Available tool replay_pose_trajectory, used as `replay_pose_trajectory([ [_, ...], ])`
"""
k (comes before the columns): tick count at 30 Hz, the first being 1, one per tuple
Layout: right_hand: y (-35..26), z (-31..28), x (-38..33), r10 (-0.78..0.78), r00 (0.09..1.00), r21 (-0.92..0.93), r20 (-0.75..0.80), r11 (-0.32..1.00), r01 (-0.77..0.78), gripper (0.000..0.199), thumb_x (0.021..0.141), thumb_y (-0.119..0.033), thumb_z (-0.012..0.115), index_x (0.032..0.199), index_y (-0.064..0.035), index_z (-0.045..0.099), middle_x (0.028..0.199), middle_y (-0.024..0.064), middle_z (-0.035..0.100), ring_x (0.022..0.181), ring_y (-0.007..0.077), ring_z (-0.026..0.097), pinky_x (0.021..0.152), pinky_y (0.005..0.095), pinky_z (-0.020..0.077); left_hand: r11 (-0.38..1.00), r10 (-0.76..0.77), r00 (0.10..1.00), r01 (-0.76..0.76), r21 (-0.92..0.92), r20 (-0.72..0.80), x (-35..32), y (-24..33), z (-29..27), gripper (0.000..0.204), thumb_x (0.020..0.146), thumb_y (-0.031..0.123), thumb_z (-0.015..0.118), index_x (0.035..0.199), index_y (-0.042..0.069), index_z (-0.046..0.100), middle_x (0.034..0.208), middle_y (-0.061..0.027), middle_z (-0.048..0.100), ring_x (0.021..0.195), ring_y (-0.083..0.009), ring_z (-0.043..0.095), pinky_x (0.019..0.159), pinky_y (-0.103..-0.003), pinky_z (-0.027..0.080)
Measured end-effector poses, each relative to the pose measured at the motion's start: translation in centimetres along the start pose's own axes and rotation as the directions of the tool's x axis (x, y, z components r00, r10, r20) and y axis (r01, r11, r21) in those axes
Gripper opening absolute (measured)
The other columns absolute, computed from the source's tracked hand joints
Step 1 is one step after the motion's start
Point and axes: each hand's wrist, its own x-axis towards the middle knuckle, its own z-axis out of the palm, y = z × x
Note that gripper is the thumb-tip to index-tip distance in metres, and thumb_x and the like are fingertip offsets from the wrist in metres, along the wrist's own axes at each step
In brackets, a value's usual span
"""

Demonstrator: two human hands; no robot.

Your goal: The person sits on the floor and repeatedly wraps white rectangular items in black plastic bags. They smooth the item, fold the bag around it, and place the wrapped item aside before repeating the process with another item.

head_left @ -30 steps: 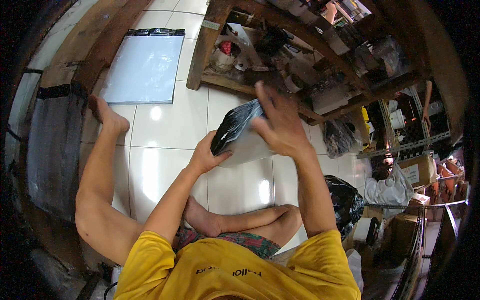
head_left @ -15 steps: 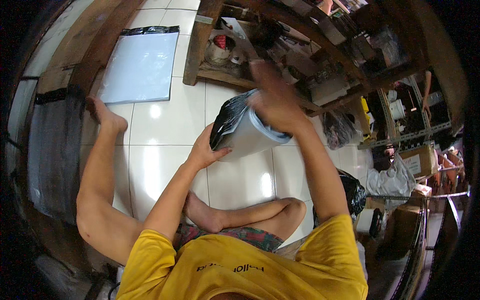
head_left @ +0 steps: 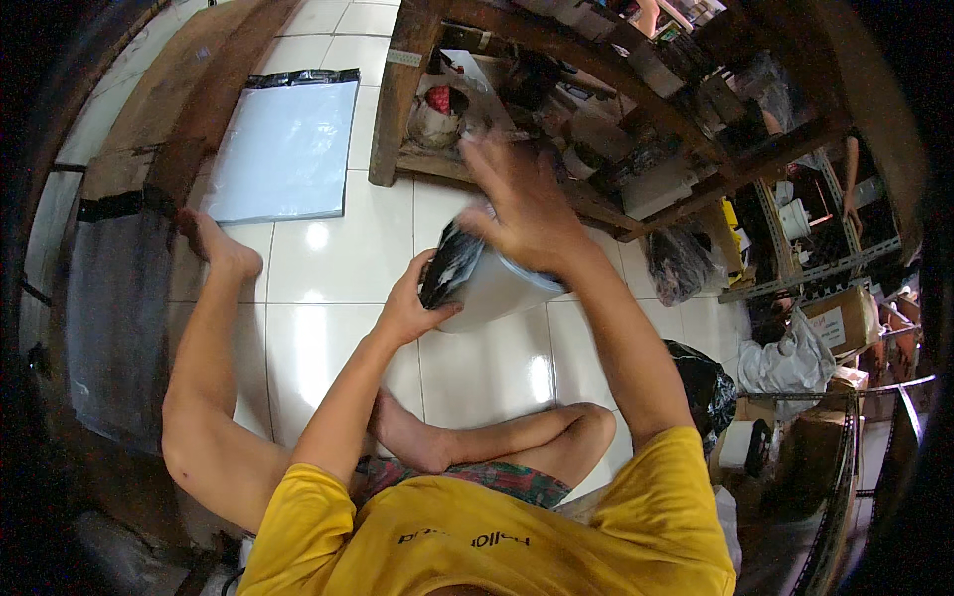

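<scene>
A bent stack of whitish-grey plastic mailing bags [head_left: 497,291] with a black edge hangs above the tiled floor in front of me. My left hand [head_left: 405,305] grips its black-edged left end, thumb on the near side and fingers behind. Over the stack's top right, my right hand [head_left: 527,214] is raised with fingers spread and slightly blurred. Its palm hides part of the stack, and I cannot tell whether it touches the bags. Flat on the floor at the far left lies another stack of pale plastic bags [head_left: 283,149], also with a black far edge.
A wooden shelf unit [head_left: 386,109] with a pot [head_left: 434,124] and assorted items stands ahead. Along the left are a brown wooden bench [head_left: 164,109] and dark grey plastic bags [head_left: 119,308]. A black plastic bag [head_left: 704,382], a cardboard box [head_left: 843,323] and metal racks are at the right.
My right hand has lifted slightly up and left, its fingers spreading over the stack. The left hand keeps its hold. The whole view has shifted slightly.
</scene>
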Motion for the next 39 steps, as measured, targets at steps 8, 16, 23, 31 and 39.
replay_pose_trajectory([
  [8, -1.4, 2.3, -3.1, -0.051, 0.998, -0.060, 0.035, 0.997, 0.053, 0.097, 0.079, -0.041, 0.067, 0.156, -0.0025, 0.023, 0.157, 0.0321, 0.026, 0.147, 0.0483, 0.022, 0.122, 0.0547, 0.0127, 0.997, 0.067, 0.998, -0.066, -0.028, 0.011, -0.4, -0.6, 0.1, 0.093, 0.068, 0.023, 0.088, 0.146, 0.007, 0.039, 0.127, -0.0184, 0.062, 0.118, -0.0301, 0.061, 0.104, -0.037, 0.046],
  [16, 0.7, 1.1, -2.1, -0.032, 0.995, -0.013, -0.099, 0.999, 0.031, 0.079, 0.088, -0.033, 0.055, 0.153, 0.0032, 0.026, 0.151, 0.0337, 0.033, 0.143, 0.0456, 0.030, 0.120, 0.0486, 0.0192, 0.997, 0.076, 0.997, -0.075, -0.033, 0.015, 0.1, -0.4, -0.2, 0.093, 0.071, 0.031, 0.085, 0.145, 0.002, 0.038, 0.127, -0.0173, 0.063, 0.118, -0.0285, 0.060, 0.105, -0.038, 0.044],
  [23, -1.3, 2.1, 0.3, -0.019, 1.000, 0.040, 0.021, 0.999, 0.018, 0.080, 0.089, -0.039, 0.059, 0.148, 0.0067, 0.032, 0.146, 0.0321, 0.041, 0.135, 0.0474, 0.040, 0.117, 0.0531, 0.0241, 0.997, 0.073, 0.997, -0.073, 0.010, 0.030, 0.4, -1.2, 0.1, 0.092, 0.072, 0.028, 0.085, 0.147, 0.003, 0.039, 0.134, -0.0220, 0.058, 0.124, -0.0307, 0.058, 0.106, -0.038, 0.044],
  [31, -0.7, 3.7, -0.5, 0.089, 0.983, 0.044, -0.160, 0.996, -0.083, 0.073, 0.095, -0.037, 0.058, 0.148, 0.0059, 0.032, 0.150, 0.0296, 0.038, 0.141, 0.0441, 0.034, 0.119, 0.0494, 0.0234, 0.986, 0.107, 0.992, -0.099, -0.131, 0.060, 1.3, -2.6, -0.6, 0.092, 0.074, 0.029, 0.085, 0.150, 0.007, 0.037, 0.134, -0.0220, 0.059, 0.122, -0.0337, 0.059, 0.104, -0.039, 0.046],
  [39, -2.1, 9.6, -18.1, 0.790, 0.599, 0.812, -0.134, 0.434, -0.390, 0.060, 0.092, -0.012, 0.058, 0.145, -0.0005, 0.032, 0.132, 0.0187, 0.048, 0.119, 0.0262, 0.052, 0.104, 0.0421, 0.0432, 0.992, 0.122, 0.991, -0.123, 0.012, 0.064, 2.8, -3.7, 0.6, 0.060, 0.081, 0.021, 0.073, 0.137, 0.009, 0.055, 0.125, -0.0249, 0.064, 0.111, -0.0371, 0.065, 0.095, -0.041, 0.050],
])
